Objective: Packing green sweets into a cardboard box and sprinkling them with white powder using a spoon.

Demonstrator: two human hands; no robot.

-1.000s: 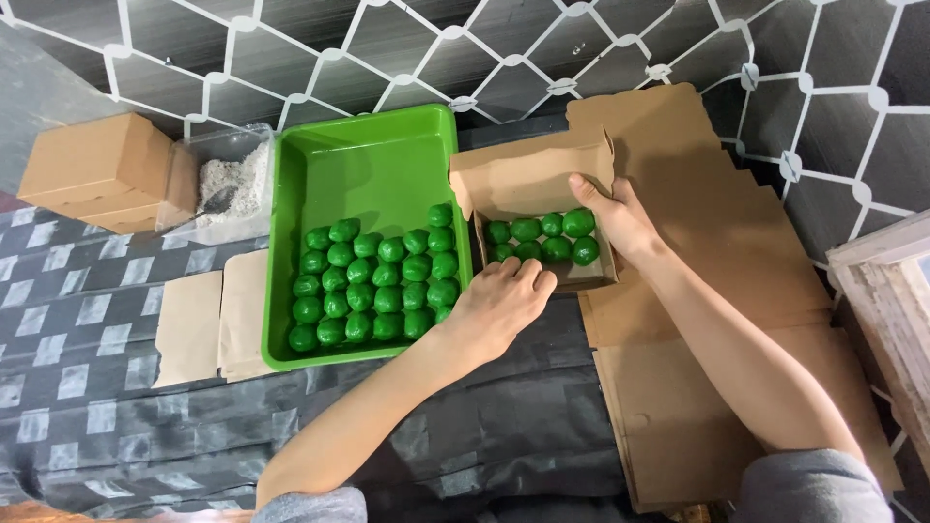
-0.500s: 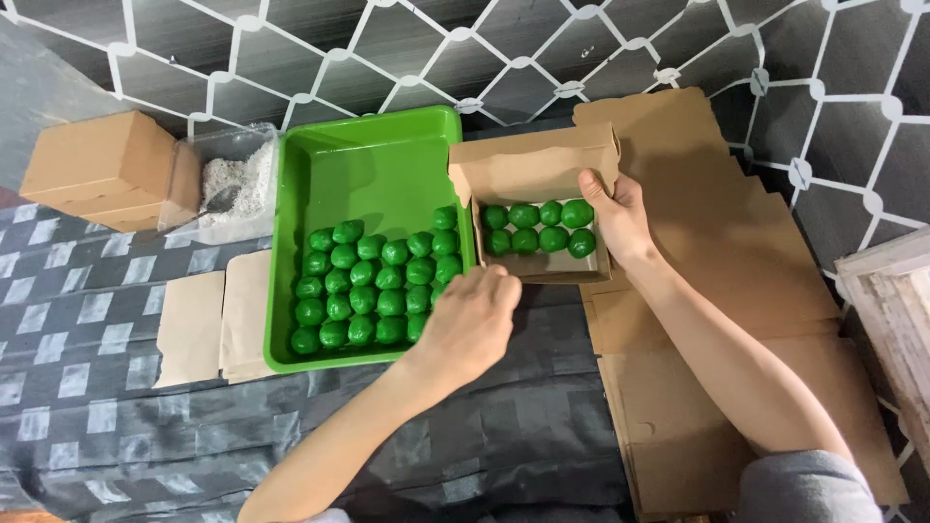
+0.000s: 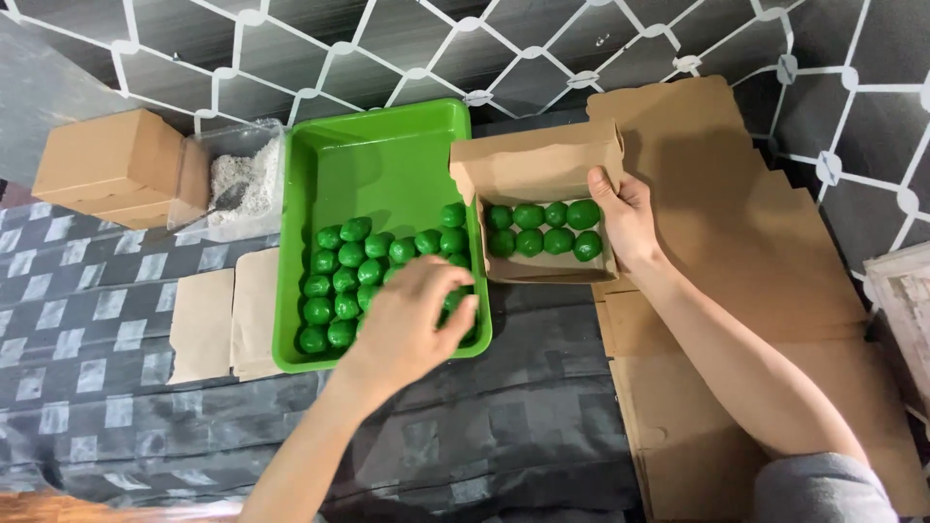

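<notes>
I am watching the left hand (image 3: pixel 412 315) reaching down into the green tray (image 3: pixel 387 145), its fingers curling over the green balls (image 3: pixel 344 281) at the tray's near right corner; the fingertips are hidden among them, so I cannot tell whether it is gripping one or only touching. The tray is lying with its long axis running away from me, and the balls are filling only its near half in rough rows, leaving the far half bare. Just beside the tray's right wall, the small cardboard box (image 3: pixel 538 165) is sitting with its long axis running left to right, its lid flap standing open toward the far side. Inside it I am seeing two short rows of boxed green balls (image 3: pixel 542 228), packed touching one another. The right hand (image 3: pixel 625 218) is clamping the box's right end, thumb over the rim and fingers wrapping the outer wall. Under that forearm, flattened cardboard sheets (image 3: pixel 736 252) are lying on the dark patterned cloth (image 3: pixel 97 320). To the left of the tray, a clear container of white granules (image 3: pixel 247 179) is standing next to closed brown boxes (image 3: pixel 116 165), with flat brown blanks (image 3: pixel 223 315) lying nearer me.
</notes>
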